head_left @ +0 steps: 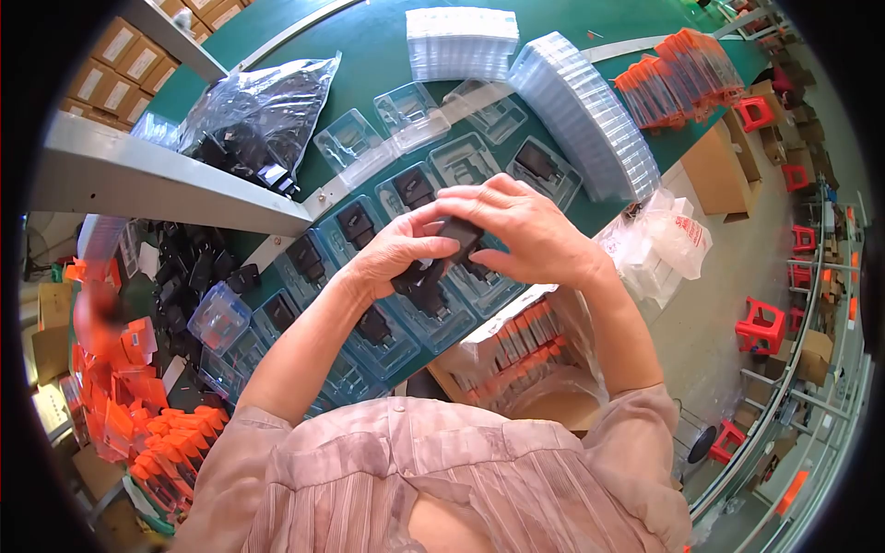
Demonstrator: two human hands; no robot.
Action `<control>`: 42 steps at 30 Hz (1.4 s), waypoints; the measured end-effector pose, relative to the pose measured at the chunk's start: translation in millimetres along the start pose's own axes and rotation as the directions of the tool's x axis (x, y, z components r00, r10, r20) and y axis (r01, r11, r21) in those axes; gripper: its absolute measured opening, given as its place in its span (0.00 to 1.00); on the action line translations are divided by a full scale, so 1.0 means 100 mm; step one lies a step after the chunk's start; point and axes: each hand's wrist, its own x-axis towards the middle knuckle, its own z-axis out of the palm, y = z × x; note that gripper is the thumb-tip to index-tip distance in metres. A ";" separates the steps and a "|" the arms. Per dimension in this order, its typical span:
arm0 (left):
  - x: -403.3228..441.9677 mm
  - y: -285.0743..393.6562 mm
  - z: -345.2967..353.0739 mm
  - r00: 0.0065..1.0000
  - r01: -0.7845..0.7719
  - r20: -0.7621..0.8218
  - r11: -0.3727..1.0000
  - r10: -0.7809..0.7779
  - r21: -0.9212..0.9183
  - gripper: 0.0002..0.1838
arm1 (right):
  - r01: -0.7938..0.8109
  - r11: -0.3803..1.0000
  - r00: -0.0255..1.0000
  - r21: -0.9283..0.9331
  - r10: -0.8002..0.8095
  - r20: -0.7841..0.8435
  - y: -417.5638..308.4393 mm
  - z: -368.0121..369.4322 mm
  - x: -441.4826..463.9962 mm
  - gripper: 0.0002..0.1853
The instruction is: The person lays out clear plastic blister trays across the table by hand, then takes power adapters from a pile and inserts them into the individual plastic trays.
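Note:
Over the rows of clear plastic trays, my left hand (389, 251) and my right hand (530, 232) meet around a black power adapter (464, 236). The left thumb and fingers pinch it from one side. My right fingers lie over its top and far side, with the thumb below. More black material shows just under the left hand; I cannot tell whether it is held or lies in a tray. Nearby, black adapters sit in open trays, such as one adapter (355, 224) to the left and another (536, 164) at the upper right. An open clear tray (463, 161) lies beyond my hands.
Stacked clear trays (590, 115) stand at the back. Orange-topped packs (682, 78) lie at the far right. A bag of black adapters (263, 115) rests beside a metal post (175, 175). Loose adapters (198, 267) pile up left. An open carton (553, 405) stands by my body.

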 end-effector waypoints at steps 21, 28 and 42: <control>-0.25 -0.10 -0.48 0.952 -0.207 -0.271 0.953 0.144 -0.220 0.18 | -0.769 0.515 0.637 -0.377 0.668 -0.386 0.71 0.95 0.46 0.28; -0.21 -0.10 -0.52 0.947 -0.192 -0.296 0.959 0.125 -0.209 0.16 | -0.787 0.444 0.608 -0.428 0.674 -0.419 0.68 0.94 0.45 0.29; -0.10 -0.08 -0.48 0.946 -0.167 -0.309 0.965 0.098 -0.204 0.16 | -0.792 0.419 0.600 -0.444 0.665 -0.444 0.66 0.92 0.43 0.28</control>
